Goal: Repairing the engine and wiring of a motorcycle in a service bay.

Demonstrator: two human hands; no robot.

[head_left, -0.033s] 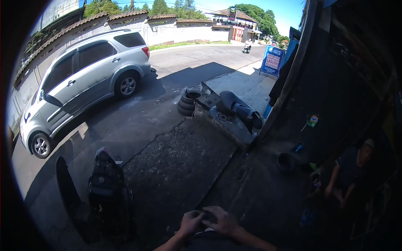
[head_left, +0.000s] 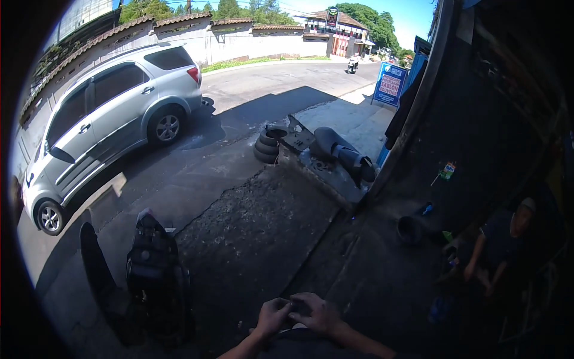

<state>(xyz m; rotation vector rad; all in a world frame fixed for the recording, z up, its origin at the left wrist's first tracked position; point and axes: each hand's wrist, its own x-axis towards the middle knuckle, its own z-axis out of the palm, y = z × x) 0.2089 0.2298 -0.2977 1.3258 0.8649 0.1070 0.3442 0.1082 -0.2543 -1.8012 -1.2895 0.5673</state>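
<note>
Close to my body at the lower middle, my left hand [head_left: 275, 316] and my right hand [head_left: 314, 312] meet with their fingertips together. The fingers of both are curled in. Something small and dark seems to sit between them, but shade and the fingers hide what it is. Off to the left stands a dark motorcycle [head_left: 149, 269], its body in deep shadow. A long, dark curved piece [head_left: 95, 257] rises beside it; its kind is unclear.
Ahead, a stack of tyres [head_left: 267, 146] stands by a low concrete ledge [head_left: 311, 179] bearing dark parts. A silver car [head_left: 113, 113] is on the road; a motorcycle rider [head_left: 353, 64] is farther off. A blue sign [head_left: 390, 84] stands beyond. At right, a person [head_left: 502, 239] sits in shade.
The silver car has shifted left along the road. The distant rider has moved very slightly. My hands stay together in nearly the same place.
</note>
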